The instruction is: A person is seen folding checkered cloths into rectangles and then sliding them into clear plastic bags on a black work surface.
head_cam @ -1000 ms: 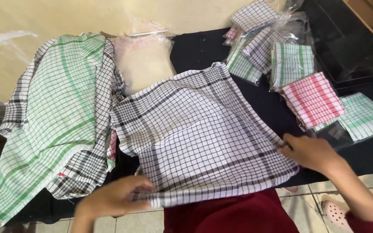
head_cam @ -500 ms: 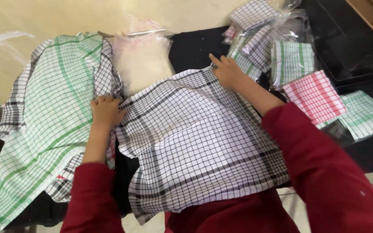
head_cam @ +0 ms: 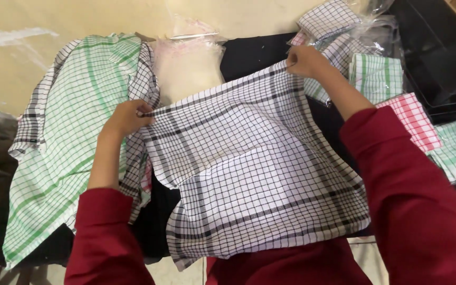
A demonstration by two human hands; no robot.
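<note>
Head view: the black-checked cloth [head_cam: 254, 174] lies spread over the dark table [head_cam: 249, 53], directly in front of the person. Its far edge runs from lower left to upper right; the cloth extends from that edge toward the person. Left hand [head_cam: 125, 117]: grip pinched shut on the far left corner. Right hand [head_cam: 304, 60]: grip pinched shut on the far right corner. The cloth is white with a fine black grid and broader dark stripes near the borders. A fold crosses its middle. The near edge hangs over the table rim, and the red sleeves cover part of both sides. A green-checked cloth [head_cam: 64, 142] lies left.
</note>
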